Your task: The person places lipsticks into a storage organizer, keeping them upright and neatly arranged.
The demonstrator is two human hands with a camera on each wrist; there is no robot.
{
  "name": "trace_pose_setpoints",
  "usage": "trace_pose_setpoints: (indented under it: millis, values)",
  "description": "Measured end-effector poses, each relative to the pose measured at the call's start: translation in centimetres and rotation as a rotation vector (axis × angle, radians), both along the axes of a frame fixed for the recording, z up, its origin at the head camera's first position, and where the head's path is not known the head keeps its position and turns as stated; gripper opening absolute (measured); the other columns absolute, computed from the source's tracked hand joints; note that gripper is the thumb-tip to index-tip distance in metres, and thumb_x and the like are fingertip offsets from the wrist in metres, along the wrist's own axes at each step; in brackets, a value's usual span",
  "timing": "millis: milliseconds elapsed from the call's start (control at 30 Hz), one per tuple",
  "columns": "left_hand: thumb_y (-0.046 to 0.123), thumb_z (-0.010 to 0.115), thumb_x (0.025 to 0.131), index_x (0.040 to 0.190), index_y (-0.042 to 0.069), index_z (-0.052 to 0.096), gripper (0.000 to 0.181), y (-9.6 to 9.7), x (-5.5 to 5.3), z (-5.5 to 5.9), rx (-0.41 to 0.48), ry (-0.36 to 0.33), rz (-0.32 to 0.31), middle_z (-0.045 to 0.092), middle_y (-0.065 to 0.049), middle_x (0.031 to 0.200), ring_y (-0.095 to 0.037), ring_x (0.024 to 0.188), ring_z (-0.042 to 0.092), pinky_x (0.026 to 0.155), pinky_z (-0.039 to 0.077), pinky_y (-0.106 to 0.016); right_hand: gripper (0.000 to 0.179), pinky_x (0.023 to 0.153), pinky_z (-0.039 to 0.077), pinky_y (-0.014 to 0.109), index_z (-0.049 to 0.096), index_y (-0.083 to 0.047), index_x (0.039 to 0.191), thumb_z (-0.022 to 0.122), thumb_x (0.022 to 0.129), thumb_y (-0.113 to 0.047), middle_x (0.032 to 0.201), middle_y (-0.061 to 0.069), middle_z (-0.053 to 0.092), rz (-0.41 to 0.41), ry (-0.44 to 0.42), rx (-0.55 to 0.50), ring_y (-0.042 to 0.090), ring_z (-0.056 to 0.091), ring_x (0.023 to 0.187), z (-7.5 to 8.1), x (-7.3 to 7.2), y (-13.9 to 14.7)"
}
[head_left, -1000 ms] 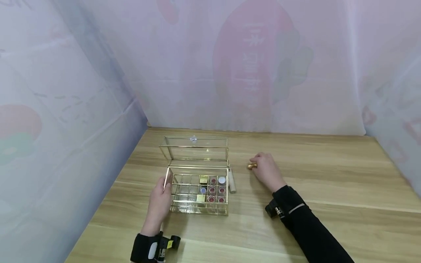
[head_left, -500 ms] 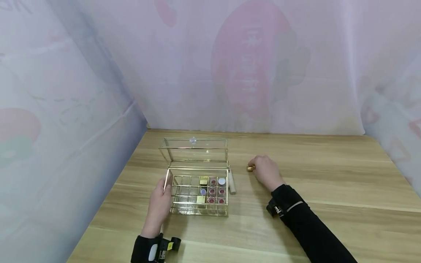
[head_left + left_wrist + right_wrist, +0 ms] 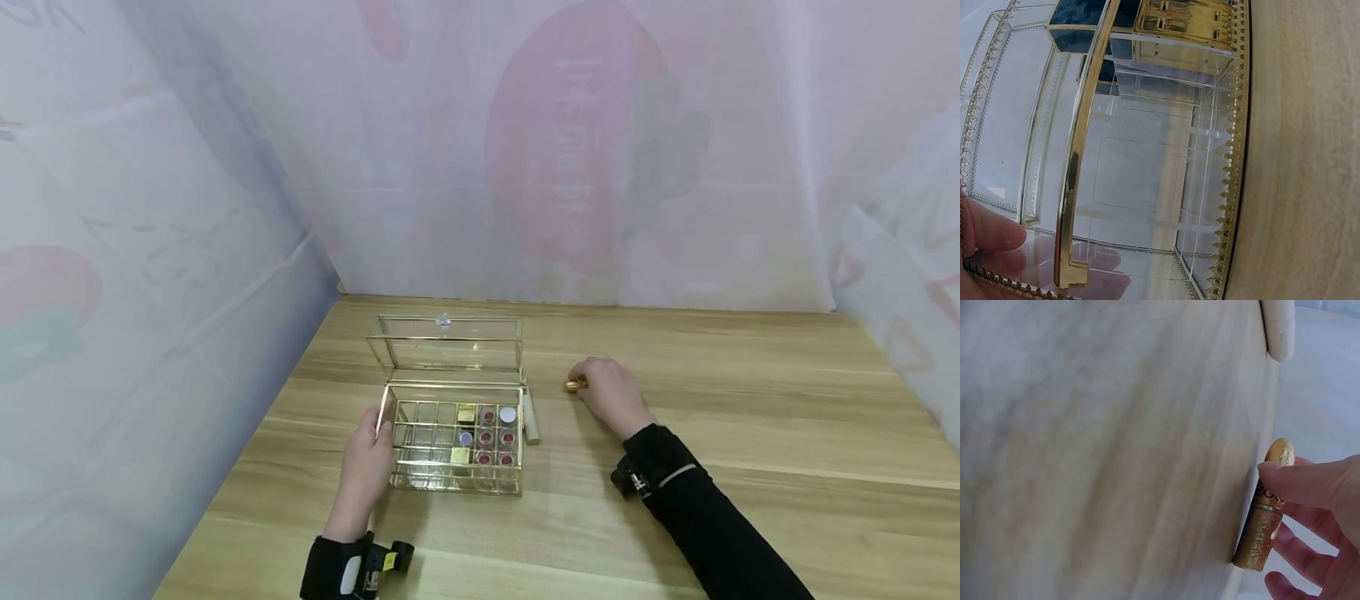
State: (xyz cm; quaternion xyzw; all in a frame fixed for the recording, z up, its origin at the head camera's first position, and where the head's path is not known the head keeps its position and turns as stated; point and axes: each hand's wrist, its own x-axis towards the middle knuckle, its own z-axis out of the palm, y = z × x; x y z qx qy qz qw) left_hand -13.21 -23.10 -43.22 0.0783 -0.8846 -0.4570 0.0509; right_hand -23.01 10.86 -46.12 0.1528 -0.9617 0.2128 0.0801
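Observation:
A glass display box (image 3: 456,384) with gold edging stands on the table, its lid (image 3: 455,338) swung back. My left hand (image 3: 365,467) grips the box's left wall; in the left wrist view a thumb (image 3: 996,230) lies at the glass. Inside, the right-hand compartments hold several lipsticks (image 3: 485,437), some gold-topped; the left ones look bare. To the right of the box, my right hand (image 3: 611,396) pinches a gold lipstick (image 3: 1263,519) between thumb and fingers, low over the tabletop. Its lower end appears to touch the wood in the right wrist view.
A cream-coloured tube (image 3: 532,418) lies against the right side of the box. The wooden table (image 3: 735,392) ends at printed cloth (image 3: 420,183) hung behind and at both sides.
Hardly anything moves. My right hand dips very slightly with the gold lipstick still pinched, while my left hand stays on the box. The head view shifts a little.

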Motion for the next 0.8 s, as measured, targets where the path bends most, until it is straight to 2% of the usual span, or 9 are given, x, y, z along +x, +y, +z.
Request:
trace_pose_setpoints:
  millis: [67, 167, 333, 433, 567, 633, 800]
  values:
    - [0.007, 0.036, 0.100, 0.130, -0.002, 0.048, 0.034, 0.0, 0.0, 0.0, 0.010, 0.014, -0.011, 0.053, -0.031, 0.129, -0.042, 0.103, 0.053, 0.084, 0.048, -0.055, 0.022, 0.076, 0.055, 0.047, 0.076, -0.007, 0.096, 0.077, 0.074, -0.005, 0.098, 0.011, 0.073, -0.007, -0.008, -0.013, 0.027, 0.064, 0.091, 0.0, 0.0, 0.2]
    - [0.005, 0.036, 0.100, 0.131, -0.005, 0.047, 0.035, 0.0, 0.0, 0.0, 0.020, 0.030, -0.022, 0.048, -0.031, 0.135, -0.042, 0.121, 0.043, 0.100, 0.037, -0.060, 0.023, 0.074, 0.055, 0.045, 0.075, -0.008, 0.098, 0.077, 0.075, -0.007, 0.097, 0.009, 0.074, -0.021, -0.018, -0.036, 0.025, 0.064, 0.089, 0.1, -0.1, 0.3]
    - [0.009, 0.036, 0.100, 0.132, -0.001, 0.047, 0.035, 0.0, 0.0, 0.0, 0.028, 0.002, -0.006, 0.051, -0.029, 0.132, -0.039, 0.103, 0.052, 0.083, 0.046, -0.055, 0.029, 0.070, 0.055, 0.044, 0.073, -0.008, 0.104, 0.077, 0.075, -0.008, 0.094, 0.010, 0.074, -0.031, -0.012, -0.090, 0.024, 0.065, 0.085, 0.6, 0.0, 0.3]
    - [0.009, 0.035, 0.100, 0.131, -0.001, 0.047, 0.035, 0.0, 0.1, 0.0, 0.033, -0.002, -0.009, 0.050, -0.029, 0.133, -0.040, 0.104, 0.051, 0.083, 0.046, -0.056, 0.035, 0.069, 0.055, 0.043, 0.071, -0.008, 0.110, 0.076, 0.076, -0.007, 0.093, 0.009, 0.073, -0.031, 0.007, -0.119, 0.023, 0.065, 0.084, 1.0, 0.2, 0.3]
    - [0.008, 0.035, 0.100, 0.131, -0.003, 0.046, 0.035, -0.1, 0.1, -0.1, 0.033, 0.005, -0.013, 0.047, -0.030, 0.136, -0.040, 0.116, 0.047, 0.093, 0.041, -0.059, 0.038, 0.069, 0.055, 0.043, 0.068, -0.009, 0.116, 0.074, 0.078, -0.008, 0.095, 0.009, 0.073, -0.011, 0.038, -0.154, 0.022, 0.064, 0.084, 1.6, 0.7, 0.2]
    - [0.008, 0.036, 0.100, 0.131, -0.003, 0.046, 0.035, -0.1, 0.1, -0.1, 0.033, 0.003, -0.012, 0.047, -0.030, 0.136, -0.040, 0.115, 0.047, 0.092, 0.041, -0.059, 0.040, 0.073, 0.055, 0.044, 0.066, -0.010, 0.118, 0.074, 0.079, -0.010, 0.098, 0.009, 0.073, 0.004, 0.051, -0.175, 0.022, 0.064, 0.086, 2.0, 1.0, 0.0]
    - [0.008, 0.035, 0.100, 0.133, -0.004, 0.045, 0.036, -0.1, 0.0, -0.1, 0.027, 0.010, -0.024, 0.046, -0.030, 0.138, -0.041, 0.123, 0.041, 0.102, 0.035, -0.060, 0.040, 0.078, 0.054, 0.045, 0.065, -0.011, 0.120, 0.073, 0.081, -0.012, 0.102, 0.008, 0.072, 0.026, 0.091, -0.230, 0.020, 0.063, 0.088, 3.1, 1.8, -0.6]
